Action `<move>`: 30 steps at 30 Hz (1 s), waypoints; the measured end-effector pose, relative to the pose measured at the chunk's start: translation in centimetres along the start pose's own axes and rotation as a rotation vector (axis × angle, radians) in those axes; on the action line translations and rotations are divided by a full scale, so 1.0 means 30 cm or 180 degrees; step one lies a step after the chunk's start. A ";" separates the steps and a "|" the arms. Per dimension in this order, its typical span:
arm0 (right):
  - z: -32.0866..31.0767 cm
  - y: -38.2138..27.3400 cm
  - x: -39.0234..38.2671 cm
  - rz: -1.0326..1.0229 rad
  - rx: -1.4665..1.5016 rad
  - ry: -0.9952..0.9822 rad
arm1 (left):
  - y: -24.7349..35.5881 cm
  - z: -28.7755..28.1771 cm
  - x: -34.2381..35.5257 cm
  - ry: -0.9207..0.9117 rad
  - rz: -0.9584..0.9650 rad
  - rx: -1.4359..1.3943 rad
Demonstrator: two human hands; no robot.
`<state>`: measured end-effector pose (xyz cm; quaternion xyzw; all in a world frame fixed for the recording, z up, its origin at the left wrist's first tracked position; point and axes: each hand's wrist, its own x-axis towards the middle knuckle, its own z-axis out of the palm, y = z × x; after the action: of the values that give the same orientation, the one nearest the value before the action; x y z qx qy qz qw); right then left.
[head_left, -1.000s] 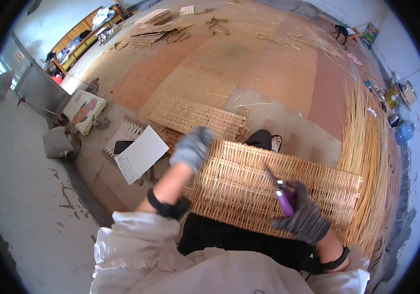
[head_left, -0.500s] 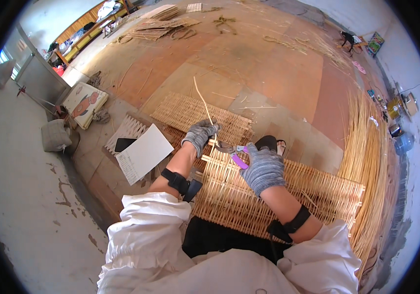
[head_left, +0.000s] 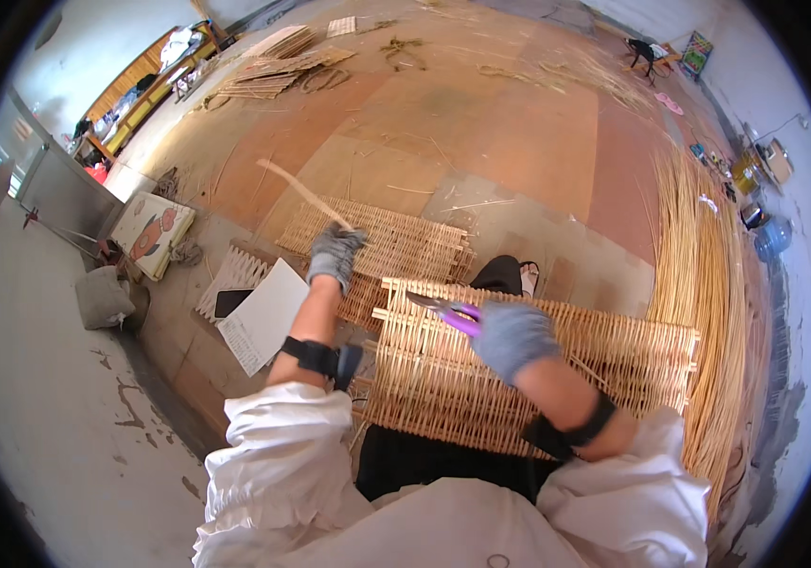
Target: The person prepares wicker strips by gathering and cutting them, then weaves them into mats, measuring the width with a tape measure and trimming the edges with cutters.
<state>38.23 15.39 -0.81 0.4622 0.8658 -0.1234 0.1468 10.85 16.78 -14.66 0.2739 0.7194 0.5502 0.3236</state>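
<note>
A woven wicker panel [head_left: 519, 379] rests across my lap, with rod ends jutting from its left edge. My left hand [head_left: 334, 256], in a grey knit glove, is closed on a thin wicker strip [head_left: 297, 186] that points up and to the left, blurred by motion. Beyond the lap panel, a second woven panel [head_left: 405, 237] lies under and beside that hand. In my gloved right hand [head_left: 516, 339] is a pair of pruning shears [head_left: 458, 316] with purple handles. Its dark blades point left over the panel's upper left corner, apart from the strip.
Long wicker rods [head_left: 699, 256] lie in a bundle at the right by the wall. A white paper sheet [head_left: 265, 317] and a dark phone [head_left: 233, 303] are at the left. Near the door sits a printed cushion [head_left: 152, 232]. Stacked panels [head_left: 273, 68] lie far back.
My left hand has moved left, away from the shears, carrying the wicker strip. The shears have come off the strip and now sit over the panel's corner. The view has shifted slightly.
</note>
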 end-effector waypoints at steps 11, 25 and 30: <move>0.005 0.738 -0.885 0.0225 0.1277 0.2080 | -0.045 -0.022 -0.295 -0.0577 0.0889 0.3312; 0.728 0.872 -1.079 0.2527 0.3440 0.1019 | 0.343 1.030 -0.957 -0.4006 0.4569 0.2320; 0.699 0.841 -1.103 0.2612 0.2915 0.1241 | 0.357 1.160 -1.092 -0.3935 0.4762 0.1946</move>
<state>79.79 -3.53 -10.01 0.7855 0.4892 -0.3280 -0.1900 58.95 16.20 -5.37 0.9610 0.1802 0.1662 0.1278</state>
